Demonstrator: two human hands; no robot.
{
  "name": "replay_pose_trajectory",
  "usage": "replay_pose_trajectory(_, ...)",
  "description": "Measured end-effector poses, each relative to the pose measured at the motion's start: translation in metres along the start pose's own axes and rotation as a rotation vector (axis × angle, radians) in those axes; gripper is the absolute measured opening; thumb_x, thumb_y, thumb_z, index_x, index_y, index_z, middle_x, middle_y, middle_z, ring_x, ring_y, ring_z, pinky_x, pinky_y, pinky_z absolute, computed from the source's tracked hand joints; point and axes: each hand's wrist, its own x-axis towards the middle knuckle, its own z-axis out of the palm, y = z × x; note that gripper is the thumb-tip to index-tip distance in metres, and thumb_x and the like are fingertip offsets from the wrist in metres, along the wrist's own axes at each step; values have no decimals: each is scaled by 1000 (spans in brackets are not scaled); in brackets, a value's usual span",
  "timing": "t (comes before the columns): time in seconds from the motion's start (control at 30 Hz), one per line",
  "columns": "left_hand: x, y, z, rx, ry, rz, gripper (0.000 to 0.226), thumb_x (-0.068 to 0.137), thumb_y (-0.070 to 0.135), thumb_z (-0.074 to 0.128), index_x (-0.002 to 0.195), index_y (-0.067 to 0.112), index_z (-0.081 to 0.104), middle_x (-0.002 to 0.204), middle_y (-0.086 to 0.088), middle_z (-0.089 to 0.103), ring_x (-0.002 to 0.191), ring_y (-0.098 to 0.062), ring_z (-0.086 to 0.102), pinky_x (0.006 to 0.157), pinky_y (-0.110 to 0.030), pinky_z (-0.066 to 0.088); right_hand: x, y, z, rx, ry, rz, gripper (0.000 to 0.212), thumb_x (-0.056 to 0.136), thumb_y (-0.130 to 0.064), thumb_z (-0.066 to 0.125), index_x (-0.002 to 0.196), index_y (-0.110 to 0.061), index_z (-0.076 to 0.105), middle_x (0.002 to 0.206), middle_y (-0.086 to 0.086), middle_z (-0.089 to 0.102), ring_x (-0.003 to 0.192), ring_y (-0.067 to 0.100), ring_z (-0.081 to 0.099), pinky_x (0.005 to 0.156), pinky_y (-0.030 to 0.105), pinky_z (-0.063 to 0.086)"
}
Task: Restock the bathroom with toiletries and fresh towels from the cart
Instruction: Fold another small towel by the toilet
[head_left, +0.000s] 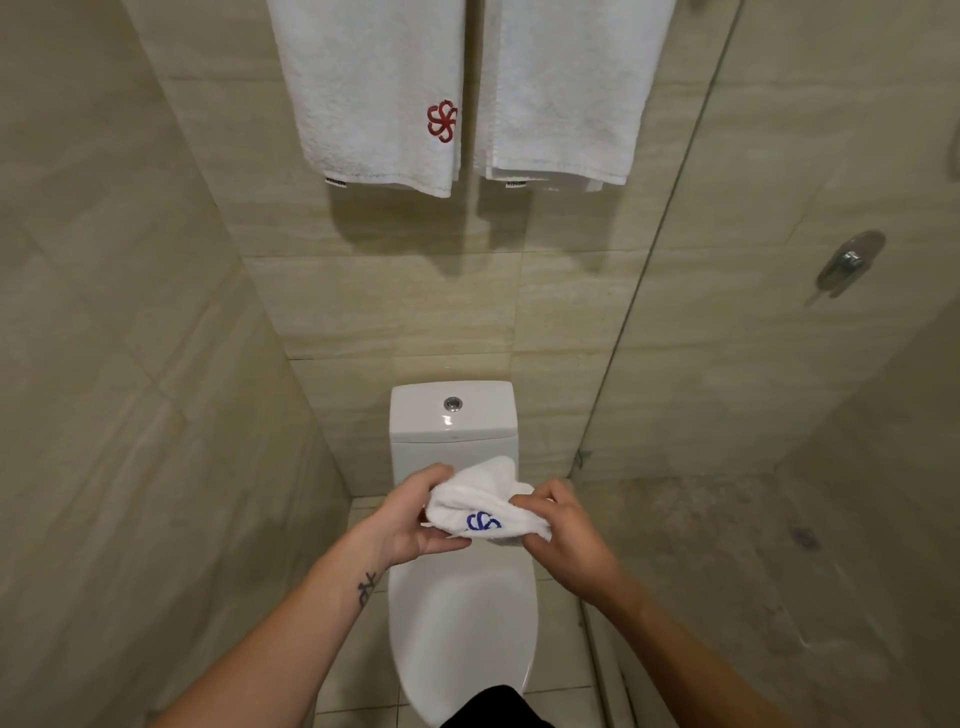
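**A:** Head view. Where's the small towel (485, 512)?

**B:** In the air over the toilet (462, 623), just in front of the tank (452, 415), between both hands. It's bunched up, with the blue logo facing the camera.

**A:** Hands?

**B:** The left hand (415, 514) is wrapped round the end to the toilet's left. The right hand (563, 535) has its fingers curled into the folds at the other end. Both are grasping the towel, and neither one is free.

**A:** How will it handle?

**B:** My read is light, soft terry with no stiffness. It sags wherever it isn't held and crumples under any squeeze. It isn't slippery or fragile. The only real hazard is a loose end dropping onto the toilet.

**A:** Where to take hold?

**B:** I'd take the hem corners, one per hand, and pull it taut to flatten it. Gripping mid-cloth only bunches it more. Use the logo as the guide for which face goes out.

**A:** Anything else in frame?

**B:** Two hung towels (374, 93) are on the wall high above the toilet, side by side, and the left one has a red logo. Their rail is out of frame. A glass panel (649, 312) stands to the toilet's right, with a shower handle (849, 262) beyond it. The cart isn't visible.
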Motion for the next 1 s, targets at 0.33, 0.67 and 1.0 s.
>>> replay_pose_trajectory(0.33,2,-1,15,22,38,86,17,82,-2,55,99,1,58,89,-16,67,74,-31,67,72,-43,60,-7,-2,2,385,40,289,28,81,-31,53,99,-34,73,113,-3,58,97,-1,60,82,14,46)
replay_pose_trajectory(0.67,6,6,17,44,71,156,23,83,0,61,96,16,51,95,-9,59,82,-25,59,82,-43,58,11,5,5,741,190,698,20,79,-18,77,90,-6,66,87,5,67,74,16,62,59,23,46)
replay_pose_trajectory(1.0,2,13,11,-46,-7,162,21,88,-4,57,96,14,51,94,-12,62,77,-24,63,69,-38,59,12,3,-19,1226,-267,896,41,86,-15,71,126,-4,71,126,8,70,112,23,68,103,33,49)
